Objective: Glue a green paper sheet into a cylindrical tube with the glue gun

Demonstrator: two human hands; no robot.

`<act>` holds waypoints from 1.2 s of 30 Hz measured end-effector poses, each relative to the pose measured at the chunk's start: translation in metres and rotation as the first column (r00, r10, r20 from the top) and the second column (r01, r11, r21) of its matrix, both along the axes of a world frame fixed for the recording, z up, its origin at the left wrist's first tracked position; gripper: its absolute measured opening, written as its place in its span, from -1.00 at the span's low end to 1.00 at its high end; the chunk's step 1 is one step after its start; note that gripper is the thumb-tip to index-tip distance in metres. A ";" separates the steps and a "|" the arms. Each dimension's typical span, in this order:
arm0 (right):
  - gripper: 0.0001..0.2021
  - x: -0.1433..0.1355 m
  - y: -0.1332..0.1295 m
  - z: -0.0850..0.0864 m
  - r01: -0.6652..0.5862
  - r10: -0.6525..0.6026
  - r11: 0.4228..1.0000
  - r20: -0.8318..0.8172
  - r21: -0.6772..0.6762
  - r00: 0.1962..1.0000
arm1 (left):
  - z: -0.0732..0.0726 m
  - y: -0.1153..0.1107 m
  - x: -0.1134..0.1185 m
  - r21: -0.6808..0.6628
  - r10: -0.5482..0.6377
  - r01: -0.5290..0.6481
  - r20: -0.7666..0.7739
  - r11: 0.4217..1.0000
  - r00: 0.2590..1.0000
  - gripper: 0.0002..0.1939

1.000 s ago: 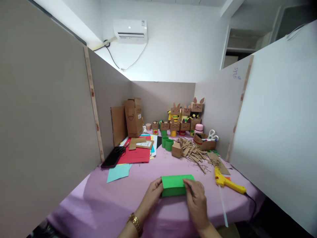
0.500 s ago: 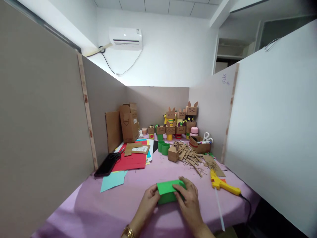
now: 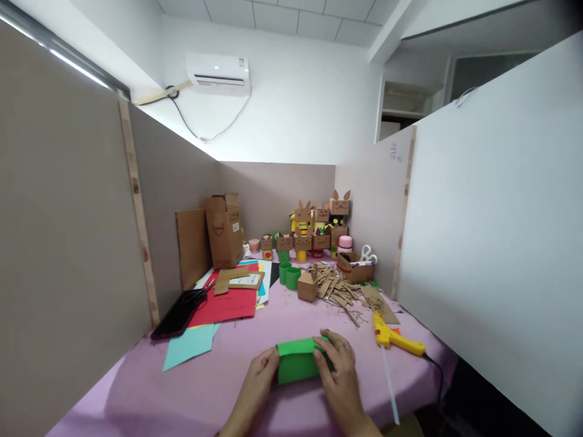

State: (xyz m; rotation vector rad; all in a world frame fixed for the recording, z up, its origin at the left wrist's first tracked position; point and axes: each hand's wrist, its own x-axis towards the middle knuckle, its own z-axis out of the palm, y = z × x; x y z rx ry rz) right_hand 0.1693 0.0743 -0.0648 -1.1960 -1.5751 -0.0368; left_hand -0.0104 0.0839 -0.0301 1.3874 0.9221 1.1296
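Note:
A piece of green paper (image 3: 296, 363) lies curled into a short roll on the purple tablecloth (image 3: 182, 394) in front of me. My left hand (image 3: 260, 371) grips its left end with fingers bent around the edge. My right hand (image 3: 337, 370) lies over its right end, fingers curved across the top of the roll. Both hands press the paper against the table near the front edge.
A yellow glue gun (image 3: 394, 338) with its cord lies to the right. Cardboard scraps (image 3: 339, 291), a small cardboard box (image 3: 307, 285) and green paper tubes (image 3: 289, 274) sit behind. Coloured paper sheets (image 3: 223, 303), a dark phone (image 3: 175, 315) and scissors lie left. Cardboard figures (image 3: 319, 227) line the back partition.
The green paper went from a flat folded rectangle to a tighter roll as my hands closed in. The camera tilted up and shifted, so everything sits lower and further left.

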 end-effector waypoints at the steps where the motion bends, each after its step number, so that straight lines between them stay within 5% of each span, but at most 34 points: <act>1: -0.74 0.005 0.001 -0.001 0.027 -0.027 0.999 0.001 0.018 1.000 | 0.000 0.000 -0.001 0.009 0.016 -0.016 -0.005 1.000 1.000 -0.49; 4: -0.66 0.035 0.005 0.002 0.205 -0.200 0.977 0.089 -0.051 0.976 | 0.002 0.003 -0.005 0.024 0.044 -0.043 -0.005 0.999 0.999 -0.51; 8: -0.53 0.102 0.010 0.021 0.497 -0.431 0.825 0.267 -0.270 0.862 | 0.006 0.005 -0.007 -0.025 0.107 -0.106 0.038 0.994 0.994 -0.45; 14: -0.38 0.172 0.026 0.020 0.531 -0.360 0.729 0.418 -0.432 0.834 | 0.008 0.005 -0.002 -0.066 0.116 -0.109 0.125 0.992 0.985 -0.53; 20: -0.60 0.186 0.039 -0.004 0.428 -0.242 0.781 0.411 -0.454 0.879 | 0.011 -0.002 0.001 -0.062 0.113 -0.105 0.144 0.993 0.983 -0.61; 27: -0.57 0.190 0.033 -0.024 0.325 -0.267 0.876 0.202 -0.357 0.942 | 0.014 -0.006 0.003 -0.075 0.119 -0.108 0.157 0.991 0.980 -0.63; 36: -0.56 0.171 0.026 -0.014 0.136 -0.202 0.955 -0.243 -0.262 0.949 | 0.006 0.002 0.004 -0.107 0.069 -0.053 0.149 0.993 0.986 -0.64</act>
